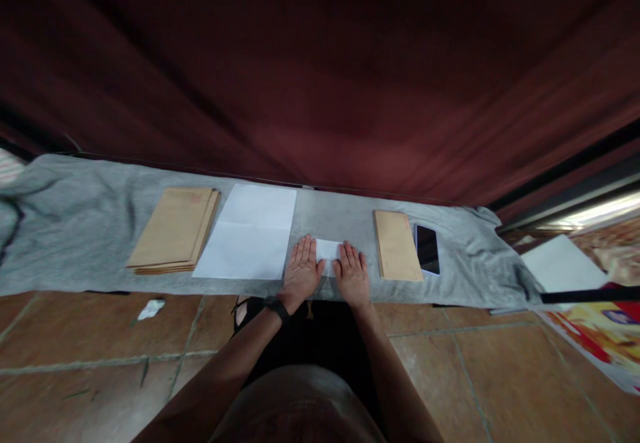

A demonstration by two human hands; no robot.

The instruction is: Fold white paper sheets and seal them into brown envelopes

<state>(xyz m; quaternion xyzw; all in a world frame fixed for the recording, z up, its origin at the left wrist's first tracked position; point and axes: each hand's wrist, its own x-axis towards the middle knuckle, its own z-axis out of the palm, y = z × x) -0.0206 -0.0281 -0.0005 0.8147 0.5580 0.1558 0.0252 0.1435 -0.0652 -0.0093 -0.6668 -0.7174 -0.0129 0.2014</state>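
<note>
A small folded sheet of white paper lies on the grey cloth in front of me. My left hand rests flat on its left side, fingers stretched out, with a dark watch on the wrist. On the right side of the paper my right hand is also pressed down flat, fingers extended. Both palms cover the edges of the paper, so its full outline is hidden. Left of my hands lies larger white paper with a crease across it. To the right is a brown envelope.
A stack of brown envelopes lies at the left of the grey cloth. A phone sits beside the single envelope. Behind the narrow surface hangs a dark red curtain. A scrap lies on the tiled floor.
</note>
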